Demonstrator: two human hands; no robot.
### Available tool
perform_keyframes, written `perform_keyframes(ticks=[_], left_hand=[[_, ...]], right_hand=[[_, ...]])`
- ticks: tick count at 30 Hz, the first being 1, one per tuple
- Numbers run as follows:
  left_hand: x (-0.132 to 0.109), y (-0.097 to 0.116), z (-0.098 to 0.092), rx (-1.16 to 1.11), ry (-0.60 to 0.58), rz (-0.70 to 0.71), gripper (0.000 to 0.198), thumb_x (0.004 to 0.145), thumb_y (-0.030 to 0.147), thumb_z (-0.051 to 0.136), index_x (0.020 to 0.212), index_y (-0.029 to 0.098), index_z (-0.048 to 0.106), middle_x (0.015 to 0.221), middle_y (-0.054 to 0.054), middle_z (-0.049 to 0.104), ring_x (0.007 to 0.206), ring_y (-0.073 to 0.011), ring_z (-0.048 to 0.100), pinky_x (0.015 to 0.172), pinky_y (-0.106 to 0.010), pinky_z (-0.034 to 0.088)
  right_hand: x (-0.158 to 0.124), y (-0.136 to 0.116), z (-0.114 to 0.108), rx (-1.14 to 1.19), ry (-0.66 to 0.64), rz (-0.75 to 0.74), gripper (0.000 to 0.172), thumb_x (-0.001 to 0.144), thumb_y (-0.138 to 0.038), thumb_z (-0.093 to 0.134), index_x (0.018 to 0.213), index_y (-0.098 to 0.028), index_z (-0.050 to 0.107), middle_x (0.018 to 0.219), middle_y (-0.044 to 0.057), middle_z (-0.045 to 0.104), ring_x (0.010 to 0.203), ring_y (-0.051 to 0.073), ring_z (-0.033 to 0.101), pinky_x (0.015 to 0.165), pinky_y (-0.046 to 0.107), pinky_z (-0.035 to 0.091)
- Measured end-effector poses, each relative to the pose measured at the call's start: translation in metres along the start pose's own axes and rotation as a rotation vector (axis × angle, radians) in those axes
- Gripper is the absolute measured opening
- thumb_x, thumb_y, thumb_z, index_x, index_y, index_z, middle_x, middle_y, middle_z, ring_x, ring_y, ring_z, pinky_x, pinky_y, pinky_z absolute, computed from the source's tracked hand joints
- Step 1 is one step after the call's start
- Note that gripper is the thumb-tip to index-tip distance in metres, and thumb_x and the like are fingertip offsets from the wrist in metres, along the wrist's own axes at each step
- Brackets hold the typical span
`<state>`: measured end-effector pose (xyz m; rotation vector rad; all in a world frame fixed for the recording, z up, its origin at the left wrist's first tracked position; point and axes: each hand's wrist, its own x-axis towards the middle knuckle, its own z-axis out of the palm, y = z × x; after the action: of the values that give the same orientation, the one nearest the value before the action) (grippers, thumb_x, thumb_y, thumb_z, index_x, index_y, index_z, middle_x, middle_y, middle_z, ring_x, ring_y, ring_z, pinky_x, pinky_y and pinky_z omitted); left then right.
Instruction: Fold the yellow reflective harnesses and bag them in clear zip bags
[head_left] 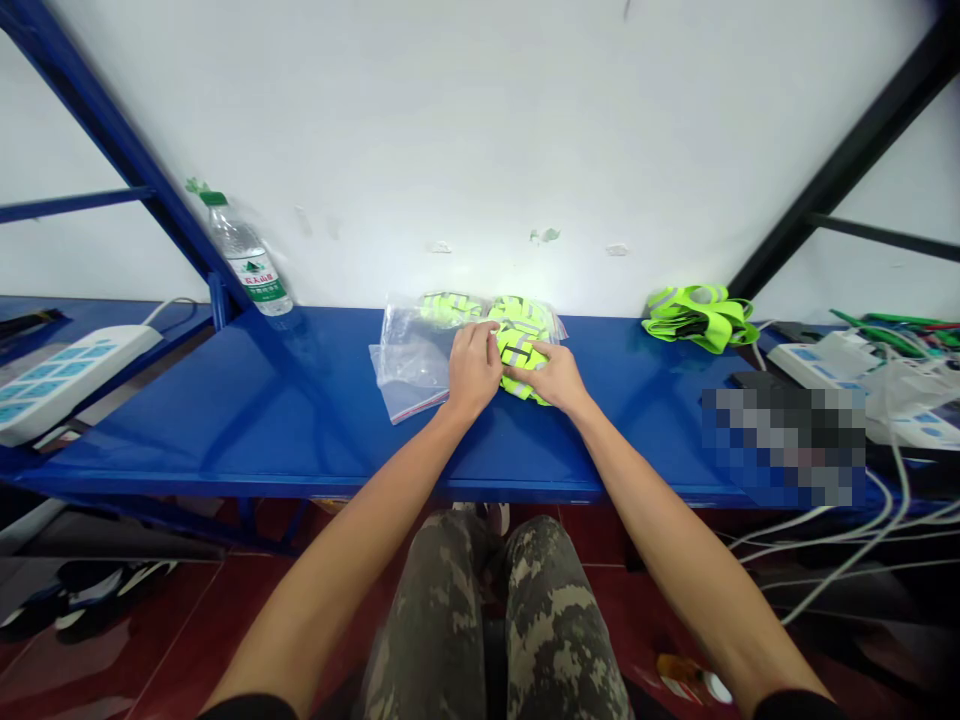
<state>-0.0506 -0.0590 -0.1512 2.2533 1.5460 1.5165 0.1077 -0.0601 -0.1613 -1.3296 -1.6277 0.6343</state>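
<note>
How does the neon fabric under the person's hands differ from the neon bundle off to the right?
The neon fabric under the hands is folded compactly; the neon bundle lies in loose loops. The left hand and right hand touch the first; nothing touches the second. The first sits against a clear plastic bag; the second doesn't. Both are yellow-green on the blue shelf.

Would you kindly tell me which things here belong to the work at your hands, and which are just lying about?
At the hands:
left hand
right hand
neon-yellow reflective garment
clear plastic zip bag

Lying about:
neon-yellow reflective bundle
water bottle
white power strip
</note>
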Motion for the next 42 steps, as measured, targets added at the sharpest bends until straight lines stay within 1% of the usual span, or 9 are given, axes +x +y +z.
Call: perform_keyframes(ticks=[6, 10, 14, 17, 20, 27, 29, 34, 42], left_hand=[[-0.004, 0.007, 0.0, 0.081, -0.048, 0.113, 0.033, 0.102, 0.02, 0.035, 0.12, 0.017, 0.063, 0.116, -0.011, 0.067, 0.112, -0.0235, 0.056, 0.104, -0.036, 0.04], [-0.006, 0.012, 0.001, 0.031, -0.076, 0.166, 0.034, 0.102, 0.021, 0.034, 0.124, 0.016, 0.061, 0.116, -0.012, 0.066, 0.112, -0.023, 0.057, 0.103, -0.035, 0.042], [-0.006, 0.013, 0.0, -0.014, -0.071, 0.159, 0.034, 0.102, 0.018, 0.032, 0.123, 0.016, 0.059, 0.117, -0.012, 0.065, 0.114, -0.0211, 0.057, 0.104, -0.033, 0.043], [-0.006, 0.014, -0.002, 0.001, -0.054, 0.183, 0.035, 0.102, 0.019, 0.032, 0.122, 0.016, 0.06, 0.115, -0.012, 0.065, 0.112, -0.0214, 0.058, 0.103, -0.034, 0.043], [-0.006, 0.014, -0.003, 0.024, -0.018, 0.23, 0.034, 0.102, 0.018, 0.033, 0.122, 0.014, 0.06, 0.11, -0.012, 0.067, 0.106, -0.0218, 0.058, 0.1, -0.034, 0.044], [-0.014, 0.017, 0.007, 0.145, -0.038, 0.357, 0.029, 0.1, 0.017, 0.039, 0.118, 0.016, 0.062, 0.11, -0.011, 0.068, 0.105, -0.0263, 0.056, 0.091, -0.039, 0.041], [-0.014, 0.017, 0.008, 0.148, -0.041, 0.34, 0.029, 0.1, 0.017, 0.04, 0.118, 0.016, 0.062, 0.108, -0.01, 0.069, 0.104, -0.0262, 0.056, 0.09, -0.039, 0.04], [-0.009, 0.014, 0.0, 0.09, 0.101, 0.166, 0.028, 0.101, 0.019, 0.042, 0.12, 0.017, 0.062, 0.11, -0.01, 0.069, 0.106, -0.025, 0.057, 0.093, -0.039, 0.039], [-0.013, 0.022, 0.0, 0.135, 0.031, 0.188, 0.021, 0.097, 0.019, 0.051, 0.113, 0.02, 0.065, 0.103, -0.007, 0.072, 0.105, -0.0262, 0.058, 0.096, -0.044, 0.034]], right_hand=[[-0.004, -0.007, 0.007, 0.122, -0.029, -0.074, 0.049, 0.064, -0.044, 0.08, 0.1, -0.011, 0.076, 0.098, 0.007, 0.076, 0.095, 0.029, 0.068, 0.084, 0.036, 0.054], [-0.002, -0.007, 0.01, 0.348, 0.06, 0.026, 0.052, 0.065, -0.047, 0.079, 0.102, -0.011, 0.073, 0.099, 0.008, 0.075, 0.092, 0.026, 0.069, 0.081, 0.033, 0.054], [0.0, -0.005, 0.009, 0.296, 0.147, 0.013, 0.068, 0.06, -0.048, 0.083, 0.116, -0.013, 0.064, 0.117, 0.013, 0.07, 0.107, 0.027, 0.066, 0.092, 0.036, 0.053], [-0.002, -0.004, 0.009, 0.208, 0.076, -0.164, 0.068, 0.066, -0.046, 0.08, 0.123, -0.016, 0.058, 0.133, 0.014, 0.062, 0.123, 0.026, 0.06, 0.107, 0.037, 0.046], [-0.005, -0.002, 0.014, 0.137, 0.009, -0.207, 0.06, 0.071, -0.042, 0.075, 0.123, -0.018, 0.056, 0.132, 0.013, 0.062, 0.124, 0.026, 0.059, 0.11, 0.04, 0.043], [-0.003, -0.001, 0.014, 0.082, 0.213, 0.033, 0.056, 0.066, -0.034, 0.07, 0.116, -0.015, 0.056, 0.123, 0.018, 0.065, 0.115, 0.034, 0.063, 0.095, 0.047, 0.051], [-0.006, -0.003, 0.013, 0.012, 0.197, -0.028, 0.055, 0.069, -0.032, 0.067, 0.12, -0.017, 0.056, 0.124, 0.016, 0.065, 0.115, 0.035, 0.062, 0.096, 0.048, 0.05], [-0.014, -0.009, 0.019, -0.146, -0.054, -0.267, 0.062, 0.078, -0.026, 0.055, 0.139, -0.02, 0.046, 0.113, 0.013, 0.069, 0.104, 0.034, 0.066, 0.09, 0.047, 0.05], [-0.009, -0.004, 0.011, -0.047, 0.092, -0.179, 0.029, 0.078, -0.036, 0.058, 0.103, -0.023, 0.052, 0.089, 0.004, 0.066, 0.074, 0.022, 0.061, 0.074, 0.036, 0.049]])
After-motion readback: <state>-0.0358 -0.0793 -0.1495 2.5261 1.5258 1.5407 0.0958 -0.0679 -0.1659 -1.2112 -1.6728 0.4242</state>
